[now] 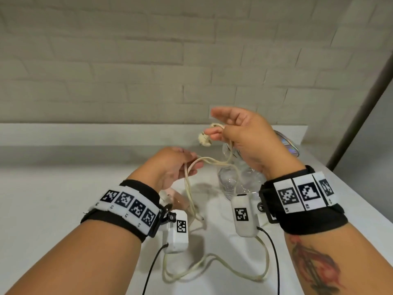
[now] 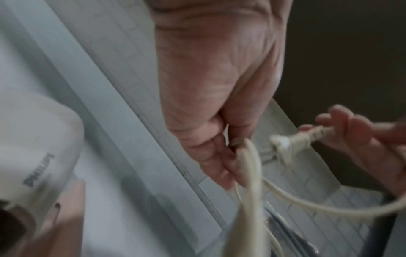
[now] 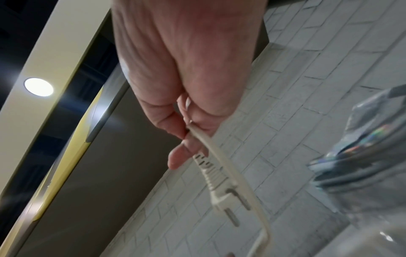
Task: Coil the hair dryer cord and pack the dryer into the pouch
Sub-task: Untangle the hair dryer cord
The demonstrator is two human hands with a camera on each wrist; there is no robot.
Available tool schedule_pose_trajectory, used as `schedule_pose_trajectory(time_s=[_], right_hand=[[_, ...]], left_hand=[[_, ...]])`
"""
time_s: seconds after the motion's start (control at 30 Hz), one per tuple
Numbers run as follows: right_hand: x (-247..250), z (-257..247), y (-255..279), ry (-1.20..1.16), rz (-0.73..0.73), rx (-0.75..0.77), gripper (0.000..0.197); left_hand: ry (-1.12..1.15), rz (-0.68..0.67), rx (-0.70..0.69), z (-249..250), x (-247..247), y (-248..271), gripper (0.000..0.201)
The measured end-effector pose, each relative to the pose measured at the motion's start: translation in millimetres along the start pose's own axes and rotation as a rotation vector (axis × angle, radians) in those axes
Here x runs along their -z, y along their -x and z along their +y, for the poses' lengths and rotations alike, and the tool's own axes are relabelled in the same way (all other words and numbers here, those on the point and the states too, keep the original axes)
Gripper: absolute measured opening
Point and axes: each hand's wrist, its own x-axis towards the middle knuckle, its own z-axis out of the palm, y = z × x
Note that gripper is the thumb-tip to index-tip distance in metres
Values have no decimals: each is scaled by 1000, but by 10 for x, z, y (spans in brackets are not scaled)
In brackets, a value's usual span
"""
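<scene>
A cream power cord [image 1: 192,188] runs from the table up to both hands. My left hand [image 1: 190,166] grips a bunch of its strands, fingers curled around them [image 2: 246,167]. My right hand [image 1: 219,133], higher and further back, pinches the cord just behind the two-pin plug [image 1: 204,140], which hangs free [image 3: 219,196]. The white and pink hair dryer [image 1: 170,198] lies on the table under my left wrist, mostly hidden; its white body [image 2: 37,147] shows in the left wrist view. The clear plastic pouch [image 1: 234,182] stands behind and below my right hand.
More slack cord [image 1: 212,265] loops on the white table [image 1: 63,188] near its front. A white brick wall [image 1: 148,60] backs the table. The table's right edge [image 1: 350,194] is close to my right wrist, and a dark post [image 1: 361,107] rises beyond it.
</scene>
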Motion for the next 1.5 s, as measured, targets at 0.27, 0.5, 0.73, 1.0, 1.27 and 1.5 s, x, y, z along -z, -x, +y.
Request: schedule_pose_trajectory(time_s=[0.27, 0.5, 0.73, 1.0, 1.27, 1.5], right_hand=[[-125, 216, 65, 89, -131, -239, 28], [-259, 565, 60, 31, -113, -323, 33], [-211, 515, 93, -260, -241, -270, 39], [-86, 506, 123, -506, -367, -308, 19], [46, 500, 195, 148, -199, -489, 38], [-172, 151, 203, 619, 5, -46, 27]], left_hand=[[6, 108, -212, 32, 2, 36, 15], [-103, -117, -470, 183, -143, 340, 23], [-425, -69, -397, -4, 99, 204, 74], [-421, -209, -319, -160, 234, 150, 35], [11, 96, -466, 413, 489, 353, 38], [-166, 98, -586, 610, 218, 494, 35]])
